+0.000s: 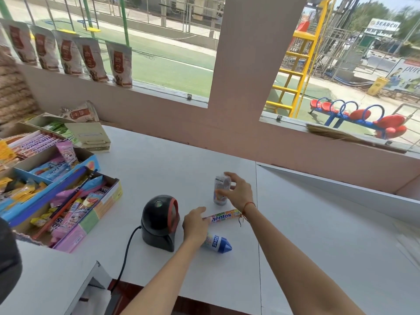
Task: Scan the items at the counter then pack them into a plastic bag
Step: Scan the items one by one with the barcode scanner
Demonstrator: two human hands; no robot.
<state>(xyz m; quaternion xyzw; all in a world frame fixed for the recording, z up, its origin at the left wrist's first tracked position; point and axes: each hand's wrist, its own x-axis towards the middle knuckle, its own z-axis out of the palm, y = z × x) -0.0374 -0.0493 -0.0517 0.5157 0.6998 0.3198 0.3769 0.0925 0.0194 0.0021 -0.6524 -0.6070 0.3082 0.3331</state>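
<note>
A black dome barcode scanner (159,221) stands on the white counter (159,169), its window facing right. Just to its right, my left hand (195,223) rests palm down with its fingers closed on the left end of a Mentos roll (223,216), which lies flat. Behind the roll stands a small upright can (220,197); my right hand (238,192) wraps it from the right, thumb across its front and a finger over its top. A white tube with a blue cone cap (217,243) lies under my left wrist.
Open cardboard display boxes of sweets and snacks (68,201) crowd the counter's left side. The scanner's black cable (127,251) runs toward the front edge. Pouches (118,64) line the window sill. Something thin and clear, perhaps plastic bags (406,242), lies at the far right.
</note>
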